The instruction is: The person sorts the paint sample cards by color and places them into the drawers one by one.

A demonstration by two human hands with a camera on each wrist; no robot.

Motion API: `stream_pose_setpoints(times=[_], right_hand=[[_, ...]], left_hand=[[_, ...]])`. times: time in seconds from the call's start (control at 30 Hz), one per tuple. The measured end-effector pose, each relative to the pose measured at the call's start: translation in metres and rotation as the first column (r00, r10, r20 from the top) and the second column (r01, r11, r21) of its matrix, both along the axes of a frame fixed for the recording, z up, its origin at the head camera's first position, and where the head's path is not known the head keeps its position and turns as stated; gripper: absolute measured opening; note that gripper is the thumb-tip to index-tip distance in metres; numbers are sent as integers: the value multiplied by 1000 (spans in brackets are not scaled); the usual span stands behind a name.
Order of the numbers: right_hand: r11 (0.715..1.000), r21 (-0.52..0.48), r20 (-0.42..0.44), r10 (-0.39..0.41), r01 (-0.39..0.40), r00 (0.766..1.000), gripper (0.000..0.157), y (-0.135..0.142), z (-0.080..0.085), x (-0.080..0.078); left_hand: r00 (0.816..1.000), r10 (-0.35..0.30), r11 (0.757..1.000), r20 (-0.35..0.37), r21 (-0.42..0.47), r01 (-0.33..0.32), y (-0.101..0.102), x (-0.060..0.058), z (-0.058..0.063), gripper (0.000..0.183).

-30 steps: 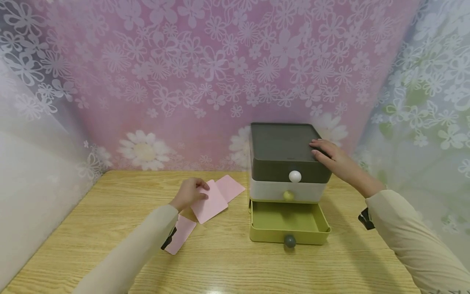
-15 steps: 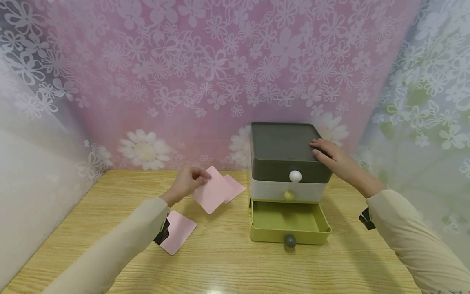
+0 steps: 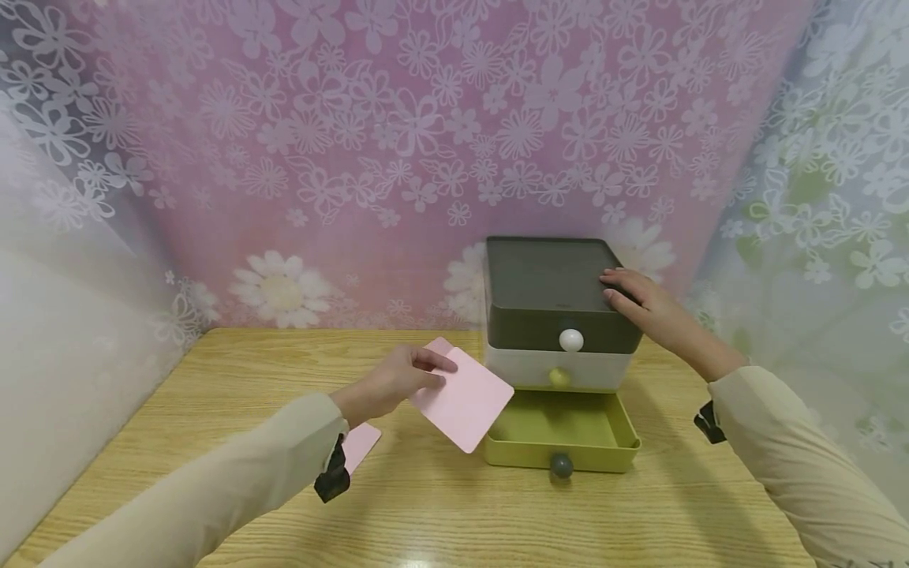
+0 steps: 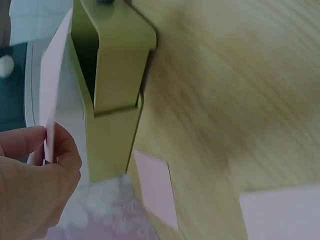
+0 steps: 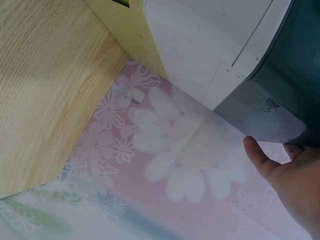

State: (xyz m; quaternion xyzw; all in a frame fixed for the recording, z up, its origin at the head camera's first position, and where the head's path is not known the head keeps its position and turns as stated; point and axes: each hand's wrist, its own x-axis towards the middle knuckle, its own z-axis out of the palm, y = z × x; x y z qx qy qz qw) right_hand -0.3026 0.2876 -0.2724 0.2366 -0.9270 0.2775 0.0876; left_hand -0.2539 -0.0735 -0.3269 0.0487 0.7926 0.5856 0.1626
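My left hand (image 3: 394, 384) pinches a thin pink square card (image 3: 472, 406) between thumb and fingers, held up off the table with one corner overlapping the open green drawer (image 3: 518, 455) in the head view. From the left wrist, that card (image 4: 52, 85) shows nearly edge-on beside the drawer unit. The small drawer unit (image 3: 550, 272) has a dark grey top tier, a white middle and a green bottom drawer pulled out, its inside bare. My right hand (image 3: 656, 319) rests on the unit's top right edge with relaxed fingers; the right wrist view shows its fingertips at the dark tier.
A second pink card (image 3: 441, 345) lies on the wooden table (image 3: 426, 513), mostly hidden behind the held one. Another pink card (image 3: 362, 446) lies partly under my left sleeve in the head view. A flowered pink backdrop (image 3: 369, 197) stands behind the table.
My left hand has lifted the pink card off the table and carried it right, to the open drawer's left side. The right hand has stayed on the drawer unit.
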Motion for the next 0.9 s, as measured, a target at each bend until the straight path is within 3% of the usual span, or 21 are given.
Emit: stream_pose_setpoints(times=[0.2,0.43,0.67,0.9], right_hand=[[1000,12,-15,-4,4,1000,50,0,0,0],[1000,4,-17,3,-3,1000,50,1,1,0],[1000,15,-21,-9,10,1000,50,0,1,1],[1000,23,-39,1,0,999,49,0,2,1]], left_hand=[[987,-79,989,138,138,60,29,10,-9,27],[967,-133,970,218,228,82,63,19,-20,29],[969,-88,968,232,249,28,91,22,-25,30],[979,-14,960,204,277,-45,113,13,-42,37]])
